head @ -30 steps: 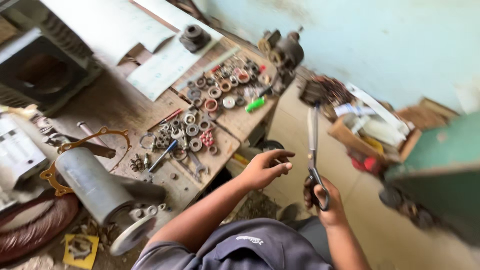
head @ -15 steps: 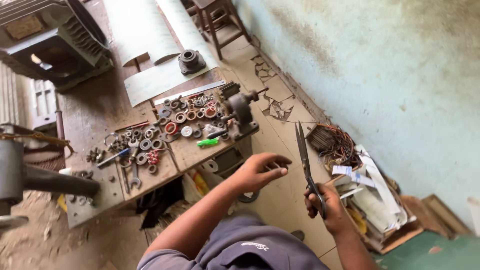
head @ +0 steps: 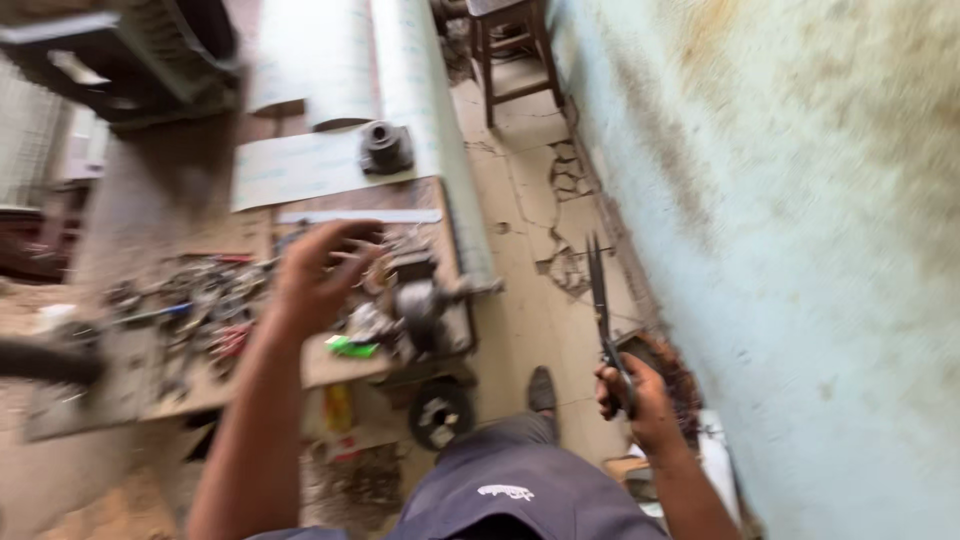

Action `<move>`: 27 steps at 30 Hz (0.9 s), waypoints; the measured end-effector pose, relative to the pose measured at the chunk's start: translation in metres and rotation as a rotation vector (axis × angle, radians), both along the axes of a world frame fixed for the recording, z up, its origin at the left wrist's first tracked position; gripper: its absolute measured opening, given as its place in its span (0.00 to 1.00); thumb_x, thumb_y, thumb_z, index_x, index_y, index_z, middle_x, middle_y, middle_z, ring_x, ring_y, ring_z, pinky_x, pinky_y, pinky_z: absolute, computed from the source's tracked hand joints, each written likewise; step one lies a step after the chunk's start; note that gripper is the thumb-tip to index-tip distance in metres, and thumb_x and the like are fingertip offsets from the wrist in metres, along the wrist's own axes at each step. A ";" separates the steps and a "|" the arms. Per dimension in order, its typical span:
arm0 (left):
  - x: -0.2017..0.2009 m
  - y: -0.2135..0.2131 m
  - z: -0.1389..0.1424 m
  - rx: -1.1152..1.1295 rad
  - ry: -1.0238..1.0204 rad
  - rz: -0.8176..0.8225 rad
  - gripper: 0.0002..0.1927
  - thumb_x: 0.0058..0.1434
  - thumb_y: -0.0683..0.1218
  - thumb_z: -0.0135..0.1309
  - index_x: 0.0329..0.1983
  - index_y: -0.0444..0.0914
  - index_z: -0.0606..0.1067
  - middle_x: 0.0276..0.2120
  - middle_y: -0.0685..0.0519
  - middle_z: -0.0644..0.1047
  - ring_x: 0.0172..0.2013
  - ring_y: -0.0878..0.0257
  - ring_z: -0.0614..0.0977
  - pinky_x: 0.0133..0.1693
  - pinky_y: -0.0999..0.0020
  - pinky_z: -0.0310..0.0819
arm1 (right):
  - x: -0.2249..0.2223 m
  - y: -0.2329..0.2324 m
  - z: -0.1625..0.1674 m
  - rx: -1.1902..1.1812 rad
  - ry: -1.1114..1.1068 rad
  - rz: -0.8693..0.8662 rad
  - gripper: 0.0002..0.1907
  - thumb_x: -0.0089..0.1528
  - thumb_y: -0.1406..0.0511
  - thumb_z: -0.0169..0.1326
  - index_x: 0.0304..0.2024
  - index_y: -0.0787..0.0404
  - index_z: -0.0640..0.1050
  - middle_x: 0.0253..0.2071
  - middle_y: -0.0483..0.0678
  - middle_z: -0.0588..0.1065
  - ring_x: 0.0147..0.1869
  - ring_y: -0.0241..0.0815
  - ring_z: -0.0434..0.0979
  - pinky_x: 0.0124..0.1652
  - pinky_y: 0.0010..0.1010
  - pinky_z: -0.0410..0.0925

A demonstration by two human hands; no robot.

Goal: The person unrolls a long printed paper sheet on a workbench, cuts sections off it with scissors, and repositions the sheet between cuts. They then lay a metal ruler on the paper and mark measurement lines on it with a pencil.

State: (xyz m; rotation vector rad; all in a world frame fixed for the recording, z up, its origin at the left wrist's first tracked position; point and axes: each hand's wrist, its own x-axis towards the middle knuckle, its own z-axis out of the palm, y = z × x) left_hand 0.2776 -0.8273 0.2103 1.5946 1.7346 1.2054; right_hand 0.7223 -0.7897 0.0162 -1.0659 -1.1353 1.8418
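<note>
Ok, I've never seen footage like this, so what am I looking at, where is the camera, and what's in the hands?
There is no machine here: a person wears a camera on the head, so the view looks down past their own arms. The right hand grips a pair of scissors, blades pointing up. The left hand is open and empty, raised over a low workbench strewn with small metal parts, blurred by motion. Pale sheets lie further along it, with a dark round part on them. A wall runs along the right, a wooden stool beyond.
</note>
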 end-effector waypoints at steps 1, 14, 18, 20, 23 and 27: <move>-0.004 0.021 -0.002 -0.038 -0.049 0.037 0.17 0.66 0.47 0.58 0.57 0.39 0.78 0.44 0.49 0.82 0.44 0.63 0.84 0.42 0.67 0.81 | 0.006 0.025 -0.002 -0.038 -0.023 0.002 0.19 0.63 0.54 0.59 0.40 0.64 0.76 0.25 0.46 0.74 0.24 0.37 0.72 0.25 0.28 0.66; -0.022 0.209 -0.025 -0.518 0.331 -0.021 0.27 0.61 0.61 0.57 0.57 0.43 0.77 0.53 0.48 0.80 0.55 0.53 0.80 0.56 0.58 0.73 | -0.056 0.322 -0.008 -0.132 -0.149 0.302 0.15 0.64 0.58 0.56 0.40 0.65 0.76 0.23 0.47 0.75 0.23 0.38 0.73 0.24 0.29 0.66; -0.030 0.241 -0.036 -0.675 0.342 0.101 0.28 0.60 0.63 0.57 0.57 0.43 0.77 0.54 0.47 0.80 0.55 0.52 0.80 0.58 0.58 0.72 | -0.093 0.428 -0.036 -0.107 -0.221 0.465 0.13 0.64 0.59 0.56 0.39 0.65 0.76 0.23 0.47 0.75 0.22 0.38 0.72 0.24 0.29 0.67; -0.031 0.260 -0.036 -0.753 0.238 0.227 0.30 0.59 0.63 0.56 0.59 0.44 0.76 0.54 0.48 0.80 0.55 0.53 0.81 0.57 0.59 0.73 | -0.116 0.485 -0.045 -0.029 -0.237 0.593 0.14 0.64 0.59 0.57 0.39 0.65 0.77 0.24 0.46 0.75 0.23 0.36 0.73 0.25 0.27 0.66; -0.028 0.281 -0.032 -0.777 0.229 0.348 0.30 0.59 0.62 0.56 0.60 0.44 0.76 0.56 0.47 0.79 0.56 0.51 0.79 0.58 0.58 0.71 | -0.152 0.564 -0.045 -0.008 -0.269 0.752 0.14 0.63 0.58 0.58 0.39 0.64 0.77 0.24 0.46 0.75 0.23 0.35 0.73 0.24 0.26 0.66; -0.045 0.317 -0.043 -0.849 0.158 0.496 0.30 0.58 0.63 0.57 0.60 0.44 0.77 0.57 0.48 0.79 0.57 0.52 0.80 0.60 0.59 0.72 | -0.199 0.649 -0.029 -0.027 -0.230 0.867 0.14 0.63 0.58 0.60 0.37 0.64 0.75 0.23 0.45 0.74 0.22 0.35 0.72 0.23 0.27 0.65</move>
